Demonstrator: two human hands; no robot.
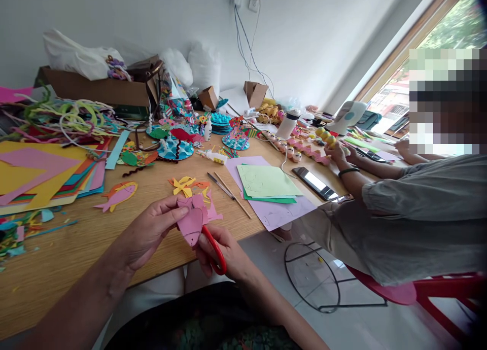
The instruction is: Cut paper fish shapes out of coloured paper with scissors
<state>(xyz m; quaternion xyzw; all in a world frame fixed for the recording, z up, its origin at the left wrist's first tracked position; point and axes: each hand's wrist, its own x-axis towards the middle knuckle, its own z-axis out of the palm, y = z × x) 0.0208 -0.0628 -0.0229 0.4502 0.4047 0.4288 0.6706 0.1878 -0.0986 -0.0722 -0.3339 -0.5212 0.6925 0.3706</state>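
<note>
My left hand (162,222) pinches a piece of pink paper (191,223) with a fish shape drawn on it, held over the table's front edge. In my right hand (224,248) are red-handled scissors (216,251), their handles wrapped by my fingers. The scissors meet the right side of the pink paper; their blades are mostly hidden behind it. Just behind the paper lie yellow and orange paper scraps (185,185). A finished-looking pink and orange paper fish (120,195) rests on the table to the left.
Coloured paper sheets (49,172) and pipe cleaners (68,119) pile up at left. Green sheets (268,181), a pen (220,185) and a phone (315,183) lie right of centre. Decorated blue cones (175,148) stand behind. Another person (426,213) sits at right, handling yellow pieces.
</note>
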